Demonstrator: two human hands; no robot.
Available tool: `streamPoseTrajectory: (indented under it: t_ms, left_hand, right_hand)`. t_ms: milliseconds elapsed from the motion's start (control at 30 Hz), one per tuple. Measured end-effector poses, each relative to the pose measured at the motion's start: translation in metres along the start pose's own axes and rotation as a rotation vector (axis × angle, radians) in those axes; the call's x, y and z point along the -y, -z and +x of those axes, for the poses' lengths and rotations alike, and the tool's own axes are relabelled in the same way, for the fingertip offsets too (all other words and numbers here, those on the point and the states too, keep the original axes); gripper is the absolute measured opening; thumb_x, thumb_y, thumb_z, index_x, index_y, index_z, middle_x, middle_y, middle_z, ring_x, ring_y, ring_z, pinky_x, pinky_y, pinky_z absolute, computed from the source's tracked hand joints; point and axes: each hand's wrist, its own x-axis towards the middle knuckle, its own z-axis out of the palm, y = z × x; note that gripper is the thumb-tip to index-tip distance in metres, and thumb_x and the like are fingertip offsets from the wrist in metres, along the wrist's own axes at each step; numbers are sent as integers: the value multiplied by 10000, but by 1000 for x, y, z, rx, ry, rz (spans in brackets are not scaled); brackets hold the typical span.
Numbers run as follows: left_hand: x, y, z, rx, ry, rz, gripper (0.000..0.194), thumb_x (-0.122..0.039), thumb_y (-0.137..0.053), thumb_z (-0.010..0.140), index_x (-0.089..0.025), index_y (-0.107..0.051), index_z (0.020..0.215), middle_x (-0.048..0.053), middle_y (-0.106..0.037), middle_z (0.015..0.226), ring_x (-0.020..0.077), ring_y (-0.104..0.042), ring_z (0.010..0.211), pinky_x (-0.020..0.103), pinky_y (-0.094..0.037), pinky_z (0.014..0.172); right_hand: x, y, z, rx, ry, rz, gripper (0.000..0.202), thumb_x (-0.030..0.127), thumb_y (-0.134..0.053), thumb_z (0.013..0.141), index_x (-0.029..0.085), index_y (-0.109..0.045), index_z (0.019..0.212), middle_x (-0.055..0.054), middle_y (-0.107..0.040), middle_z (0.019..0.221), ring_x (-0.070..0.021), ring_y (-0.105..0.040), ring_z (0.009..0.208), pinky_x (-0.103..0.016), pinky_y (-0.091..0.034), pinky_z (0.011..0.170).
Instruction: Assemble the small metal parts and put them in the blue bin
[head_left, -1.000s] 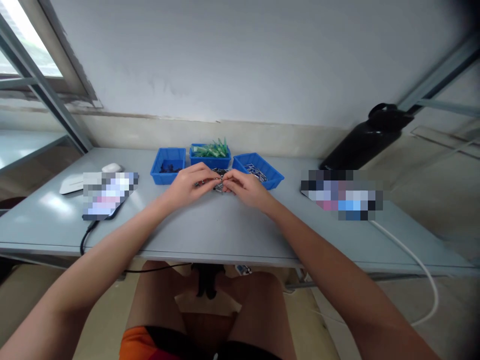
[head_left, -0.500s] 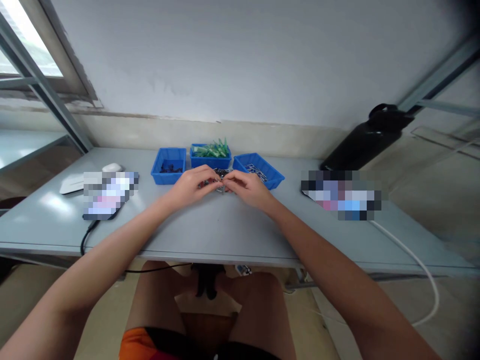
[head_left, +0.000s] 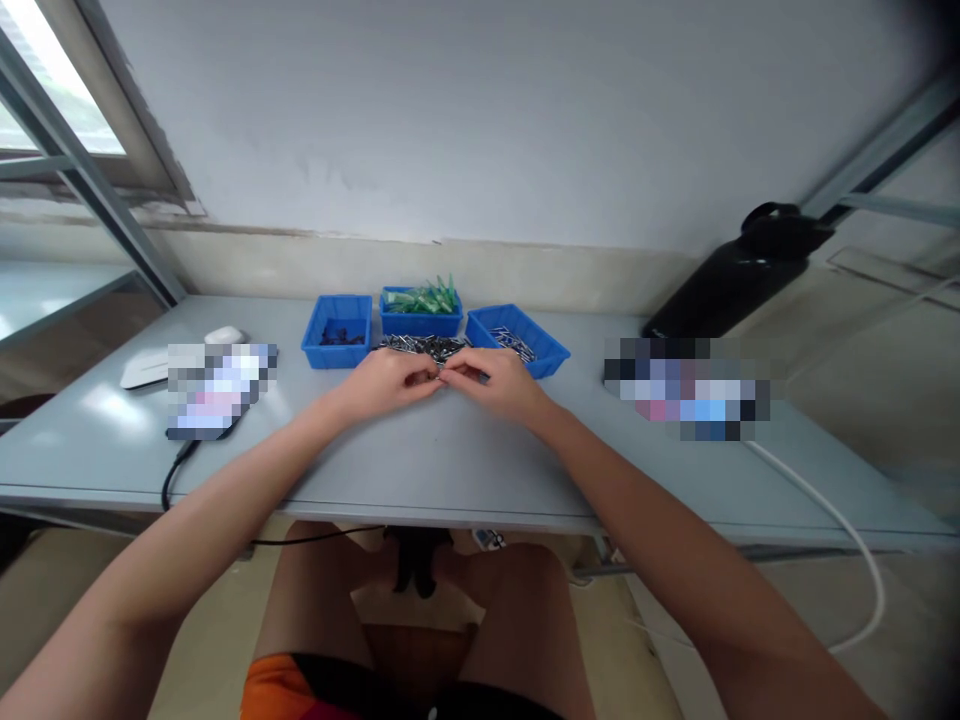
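Observation:
My left hand (head_left: 388,382) and my right hand (head_left: 498,381) meet at the middle of the desk, fingertips pinched together. Whatever sits between the fingertips is too small to make out. Just behind them lies a pile of small dark and silvery metal pieces (head_left: 424,346), partly covered by my hands. Beyond the pile are a blue bin (head_left: 421,325) with green slender pieces (head_left: 427,298), a left blue bin (head_left: 337,357) holding small dark pieces (head_left: 341,337), and a right blue bin (head_left: 551,358) with thin metal pieces (head_left: 514,344).
A blurred-out phone (head_left: 225,395) with a black cable lies at left, near a white earbud case (head_left: 223,336). On the right, another blurred-out device (head_left: 682,390) with a white cable (head_left: 840,540) lies before a black bottle (head_left: 724,285). The desk's front edge (head_left: 442,515) runs above my knees.
Both hands have come slightly down towards me and the fingers have curled closer. More of the metal pile now shows behind them. The bins have stayed put.

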Motion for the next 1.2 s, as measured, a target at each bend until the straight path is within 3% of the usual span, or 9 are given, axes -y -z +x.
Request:
streamPoseTrajectory:
  t_ms: [233,667,1200]
  left_hand:
    - [3,3,1,-107,13,13,245,-384,-585,912,-176,-713,911,17,-717,761,119,-629,669,205,-447,623]
    - [6,2,1,-113,10,33,291,-425,-553,926,-190,-724,928,17,-720,748,126,-644,666,215,-466,625]
    - [5,16,0,-219,17,55,196,-271,-531,857,-149,-675,805,-1,-642,621,101,-554,555,213,-418,579]
  right_hand:
    - [-1,8,2,-18,9,-24,213,380,-564,882,219,-689,821,-2,-684,710,-121,-550,603,-248,-406,611]
    - [0,10,2,87,27,-38,205,333,-536,890,212,-699,864,-9,-683,736,-127,-554,639,-250,-390,617]
    - [-2,15,2,-87,7,-89,166,288,-527,861,201,-630,764,5,-627,655,-118,-513,581,-258,-388,609]
